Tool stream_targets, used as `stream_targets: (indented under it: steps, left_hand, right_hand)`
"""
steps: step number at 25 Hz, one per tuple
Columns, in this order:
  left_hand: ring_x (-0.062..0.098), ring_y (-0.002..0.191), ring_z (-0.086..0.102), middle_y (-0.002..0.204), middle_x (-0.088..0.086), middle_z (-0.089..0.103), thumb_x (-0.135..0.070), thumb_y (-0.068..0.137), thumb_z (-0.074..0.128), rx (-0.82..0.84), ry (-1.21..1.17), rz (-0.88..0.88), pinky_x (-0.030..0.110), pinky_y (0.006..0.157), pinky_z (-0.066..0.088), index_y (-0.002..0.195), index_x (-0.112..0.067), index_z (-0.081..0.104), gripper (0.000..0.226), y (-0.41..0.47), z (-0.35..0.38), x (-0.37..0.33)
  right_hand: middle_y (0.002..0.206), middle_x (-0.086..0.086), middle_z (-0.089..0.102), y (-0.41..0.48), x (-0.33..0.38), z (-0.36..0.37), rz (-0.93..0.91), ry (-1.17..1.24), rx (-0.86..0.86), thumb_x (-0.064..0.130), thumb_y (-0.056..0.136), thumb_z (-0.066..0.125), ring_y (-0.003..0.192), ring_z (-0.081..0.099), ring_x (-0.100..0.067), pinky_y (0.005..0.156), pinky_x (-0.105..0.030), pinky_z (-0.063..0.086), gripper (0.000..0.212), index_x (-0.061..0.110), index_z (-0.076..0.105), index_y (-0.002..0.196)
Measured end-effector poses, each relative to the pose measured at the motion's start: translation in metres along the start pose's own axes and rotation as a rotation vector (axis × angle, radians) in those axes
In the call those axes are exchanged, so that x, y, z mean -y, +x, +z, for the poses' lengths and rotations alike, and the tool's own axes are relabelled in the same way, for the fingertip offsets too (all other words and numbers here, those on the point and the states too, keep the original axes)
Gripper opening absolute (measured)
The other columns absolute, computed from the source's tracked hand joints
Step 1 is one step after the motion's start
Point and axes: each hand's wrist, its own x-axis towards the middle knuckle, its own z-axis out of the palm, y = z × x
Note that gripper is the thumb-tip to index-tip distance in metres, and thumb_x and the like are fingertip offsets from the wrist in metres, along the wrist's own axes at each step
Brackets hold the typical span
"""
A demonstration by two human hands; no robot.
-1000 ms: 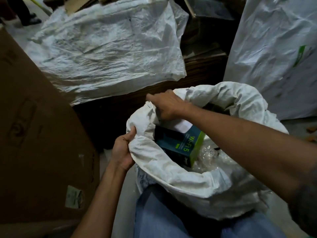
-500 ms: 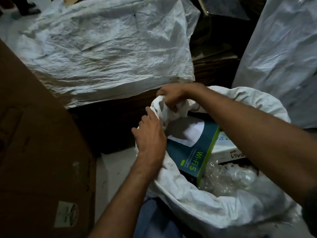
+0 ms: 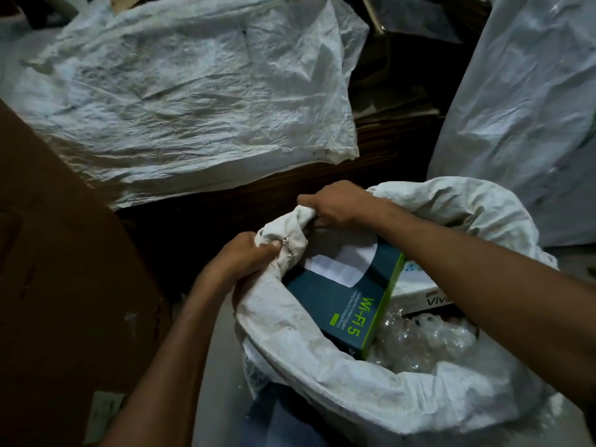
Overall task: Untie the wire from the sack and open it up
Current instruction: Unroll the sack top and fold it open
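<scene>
A white woven sack (image 3: 322, 359) stands open in front of me, its rim rolled down. A bunched knot of sack cloth sits at its far left rim, with a small glint of metal wire (image 3: 286, 241) on it. My left hand (image 3: 245, 258) grips the bunched cloth just left of the wire. My right hand (image 3: 338, 203) grips the twisted rim above and to the right of the knot. Inside the sack lie a dark teal box (image 3: 348, 298) marked "Wi-Fi 5", a white box (image 3: 425, 293) and clear plastic wrap (image 3: 422, 343).
A brown cardboard box (image 3: 64, 269) fills the left side. A crumpled white sack (image 3: 180, 91) lies over stacked cardboard behind. Another full white sack (image 3: 529, 108) stands at the right. Blue denim (image 3: 277, 421) shows at the bottom.
My left hand has moved from the sack's lower left rim up to the bunched knot and closed on it. My right hand keeps hold of the rim. More of the boxes shows.
</scene>
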Motion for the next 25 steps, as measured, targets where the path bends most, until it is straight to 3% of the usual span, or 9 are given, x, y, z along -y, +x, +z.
stream_targets:
  steps: [3,6,9,12,15,17,19,21,25]
  left_hand:
    - [0.034,0.129,0.051,0.144,0.013,0.043,-0.080,0.061,0.075,-0.222,0.728,0.111,0.050,0.101,0.045,0.149,-0.013,0.032,0.118,0.004,0.021,-0.032]
    - [0.032,0.116,0.060,0.134,0.012,0.047,-0.067,0.075,0.075,-0.433,0.925,0.245,0.046,0.092,0.045,0.136,-0.007,0.038,0.093,0.012,0.051,-0.064]
    - [0.039,0.106,0.066,0.121,0.017,0.062,-0.043,0.099,0.056,-0.390,0.754,0.222,0.041,0.080,0.047,0.119,-0.009,0.052,0.040,0.042,0.040,-0.053]
    - [0.029,0.079,0.068,0.084,0.012,0.070,-0.043,0.086,0.066,-0.160,0.211,0.238,0.035,0.067,0.042,0.084,-0.012,0.064,0.031,0.056,0.017,-0.033]
    - [0.010,0.050,0.051,0.052,-0.005,0.055,-0.023,0.086,0.075,0.063,-0.260,0.198,0.026,0.053,0.037,0.067,-0.012,0.059,0.027,0.054,0.012,-0.021]
    - [0.015,0.058,0.057,0.062,-0.002,0.062,-0.030,0.086,0.075,0.132,-0.207,0.153,0.027,0.057,0.045,0.078,-0.008,0.063,0.027,0.058,0.009,-0.023]
    - [0.024,0.093,0.067,0.104,0.008,0.068,-0.065,0.067,0.070,0.106,0.260,0.185,0.039,0.082,0.053,0.114,-0.009,0.062,0.073,0.066,0.008,-0.039]
    - [0.032,0.134,0.049,0.147,0.011,0.043,-0.079,0.066,0.067,-0.049,0.765,0.277,0.051,0.103,0.043,0.153,-0.017,0.030,0.113,0.069,0.025,-0.061]
    - [0.037,0.128,0.053,0.148,0.013,0.043,-0.070,0.085,0.059,-0.255,0.944,0.509,0.054,0.097,0.044,0.157,-0.014,0.014,0.101,0.077,0.080,-0.104]
  right_hand:
    - [0.104,-0.009,0.071,0.009,-0.006,-0.013,0.052,-0.007,-0.055,0.045,0.092,0.064,0.098,0.066,-0.034,0.072,-0.038,0.036,0.041,0.021,0.051,0.123]
    - [0.109,-0.005,0.069,-0.002,-0.014,-0.007,0.110,-0.108,-0.346,0.048,0.084,0.071,0.100,0.065,-0.031,0.086,-0.044,0.039,0.053,0.021,0.054,0.127]
    - [0.129,-0.008,0.061,-0.035,-0.037,0.031,0.267,-0.155,-0.572,0.060,0.084,0.063,0.113,0.057,-0.030,0.093,-0.047,0.039,0.070,0.018,0.052,0.139]
    - [0.138,-0.013,0.055,-0.070,-0.059,0.076,0.325,-0.259,-0.552,0.069,0.086,0.054,0.118,0.055,-0.034,0.102,-0.054,0.037,0.080,0.019,0.044,0.148]
    - [0.112,-0.016,0.061,-0.073,-0.076,0.083,0.273,-0.328,-0.471,0.058,0.097,0.052,0.088,0.060,-0.035,0.076,-0.046,0.042,0.061,0.021,0.047,0.146]
    - [0.097,-0.012,0.063,-0.064,-0.087,0.066,0.279,-0.209,-0.375,0.046,0.099,0.056,0.077,0.062,-0.035,0.064,-0.041,0.037,0.045,0.022,0.051,0.137]
    - [0.099,-0.010,0.069,-0.056,-0.102,0.048,0.313,0.083,-0.256,0.046,0.101,0.053,0.087,0.067,-0.036,0.067,-0.040,0.040,0.033,0.025,0.055,0.126]
    - [0.101,-0.006,0.073,-0.056,-0.122,0.036,0.347,0.443,-0.123,0.050,0.101,0.055,0.095,0.067,-0.031,0.076,-0.041,0.047,0.030,0.024,0.063,0.113]
    - [0.119,-0.006,0.069,-0.059,-0.135,0.019,0.419,0.457,-0.033,0.058,0.094,0.062,0.114,0.061,-0.031,0.095,-0.046,0.049,0.043,0.026,0.063,0.123]
